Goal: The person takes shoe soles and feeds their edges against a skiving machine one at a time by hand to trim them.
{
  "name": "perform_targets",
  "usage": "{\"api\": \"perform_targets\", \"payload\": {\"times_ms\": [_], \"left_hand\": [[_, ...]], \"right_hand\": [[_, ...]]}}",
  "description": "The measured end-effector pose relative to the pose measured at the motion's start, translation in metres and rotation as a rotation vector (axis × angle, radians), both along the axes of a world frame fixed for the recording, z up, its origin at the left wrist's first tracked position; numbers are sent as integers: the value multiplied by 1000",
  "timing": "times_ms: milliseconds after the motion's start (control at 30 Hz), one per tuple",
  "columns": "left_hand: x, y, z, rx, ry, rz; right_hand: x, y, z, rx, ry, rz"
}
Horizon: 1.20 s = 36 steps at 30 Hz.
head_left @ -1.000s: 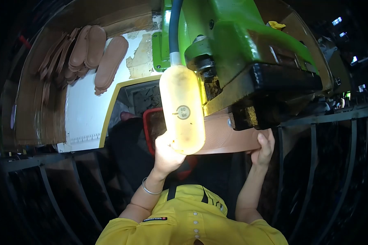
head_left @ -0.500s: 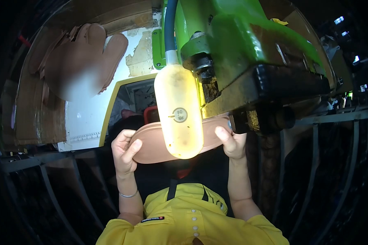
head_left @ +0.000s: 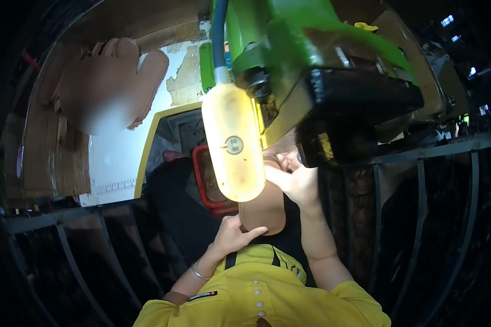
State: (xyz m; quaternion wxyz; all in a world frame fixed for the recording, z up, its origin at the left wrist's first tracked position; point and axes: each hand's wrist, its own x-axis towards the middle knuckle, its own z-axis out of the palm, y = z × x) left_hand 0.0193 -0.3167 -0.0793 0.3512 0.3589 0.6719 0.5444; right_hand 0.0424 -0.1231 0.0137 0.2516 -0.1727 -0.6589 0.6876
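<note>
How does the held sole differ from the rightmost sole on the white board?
The held sole is between the left hand and right hand; the rightmost sole lies untouched beside others. The lamp partly hides the held sole, but not the rightmost sole. Both are brownish pink with a rounded end.

Workshop environment: a green machine (head_left: 322, 32) carries a lit lamp (head_left: 233, 144); cut brown soles (head_left: 151, 82) lie left of the machine.
</note>
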Motion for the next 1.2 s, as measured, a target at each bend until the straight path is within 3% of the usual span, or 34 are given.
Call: {"api": "perform_targets", "payload": {"times_ms": [67,100,133,167,200,267,300,333,433,500,567,600,633,667,700,733,767,833,900,967,1033,1067,1100,1167,1200], "left_hand": [[-37,0,15,-119,59,-3],[-57,2,19,60,-52,243],[-90,-3,4,187,258,390],[-113,5,35,183,348,627],[-150,-5,18,300,97,735],[-221,-15,13,31,765,984],[-251,-17,10,-183,947,987],[-264,-17,4,-156,963,976],[-295,-17,-18,-158,889,906],[-307,-16,-31,-176,837,867],[-314,-18,-42,-214,776,838],[-314,-20,-43,-238,739,831],[-298,-28,-36,-243,736,840],[-265,-35,-17,-18,516,888],[-232,-41,-1,200,289,926],[-208,-49,7,270,286,900],[-186,-54,15,341,288,881],[-145,-55,29,512,77,860],[-122,-53,33,603,-46,825],[-107,-42,39,584,-65,746],[-108,-32,34,560,6,590],[-106,-24,33,577,-3,541],[-103,-14,32,599,-16,481],[-94,3,28,543,-126,393],[-87,13,25,459,-60,384]], "right_hand": [[23,15,16,202,-89,27],[40,29,23,331,-201,27],[54,46,29,431,-201,-182],[63,60,36,528,-201,-391],[66,67,46,408,-129,-584],[60,84,54,238,23,-831],[49,95,49,187,95,-887],[28,105,41,135,99,-928],[-42,153,-32,-22,152,-762],[-78,157,-59,-32,-58,-674],[-74,132,-47,173,-346,-726],[-76,145,-103,527,-366,-801],[-69,128,-98,325,-255,-643],[-55,102,-88,122,-156,-482],[-42,68,-75,-281,-84,-314],[-24,42,-88,-302,7,-41],[-2,15,-98,-696,80,199],[20,-32,-108,-408,15,437],[39,-61,-121,-137,-176,170],[45,-61,-156,441,-218,81],[74,-50,-205,577,-737,334],[87,-43,-202,653,-762,281],[76,-32,-145,90,-1025,317],[96,-12,-144,-348,-645,65],[101,-5,-141,-443,-376,60]]}}
